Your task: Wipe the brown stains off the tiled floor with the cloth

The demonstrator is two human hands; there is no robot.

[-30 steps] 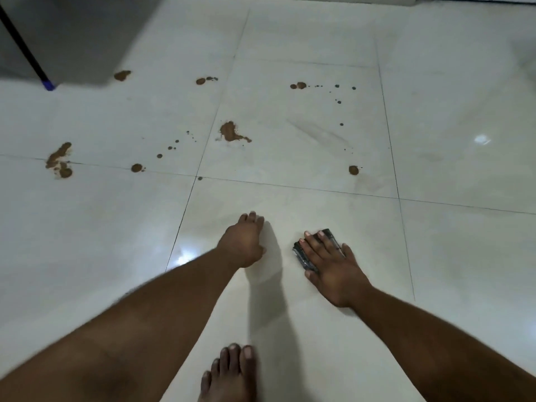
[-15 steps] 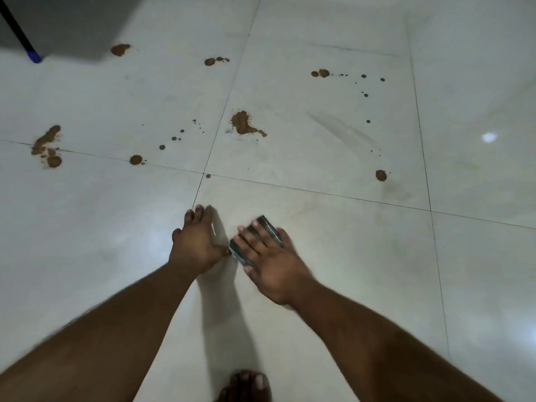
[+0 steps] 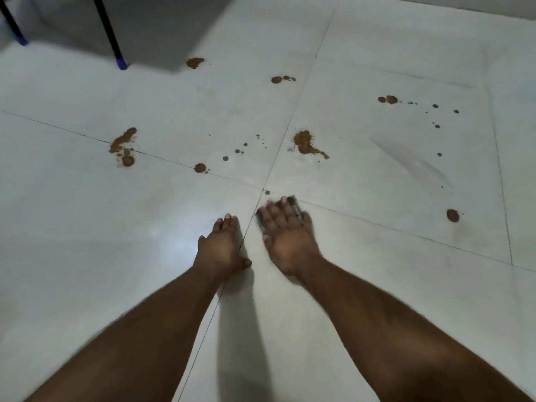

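A small dark cloth [image 3: 295, 202] lies flat on the white tiled floor [image 3: 377, 285], pressed under my right hand [image 3: 285, 236]; only its edges show past my fingers. My left hand [image 3: 222, 245] rests flat on the tile just to the left, fingers together, holding nothing. Brown stains lie beyond both hands: a large splat [image 3: 304, 142] straight ahead of the cloth, a streaky patch [image 3: 123, 145] at the left, a round spot [image 3: 200, 167], another round spot [image 3: 452, 215] at the right, and spots farther back [image 3: 195, 62], [image 3: 277, 79], [image 3: 388, 99].
Two black furniture legs with blue feet [image 3: 120, 63], [image 3: 21, 40] stand at the far left, with a dark shadow behind them. Small dark droplets [image 3: 435, 116] dot the far right tile. A faint smear [image 3: 412, 163] crosses that tile.
The view has swung and moved forward. My right hand has slid the cloth ahead to the tile joint, nearer the large splat. My left hand moved forward too. My foot has left the view.
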